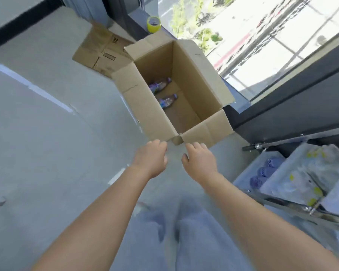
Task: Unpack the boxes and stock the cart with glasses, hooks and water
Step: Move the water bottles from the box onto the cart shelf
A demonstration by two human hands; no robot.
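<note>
With both arms stretched forward, left hand (pixel 151 157) and right hand (pixel 199 160) hover just short of the near corner of the open brown cardboard box (pixel 200 83) on the grey floor (pixel 47 143). Fingers loosely curled, nothing held, neither touching the flaps. Two clear plastic water bottles with purple labels (pixel 161 91) lie on their sides at the box bottom, left side. White metal-framed cart (pixel 301 173) sits to the right: purple bottle caps (pixel 262 173) in the lower tray, blurred clear packets above. Flattened cardboard (pixel 100 51) lies beyond the box; yellow-green tape roll (pixel 154 24) by the window.
</note>
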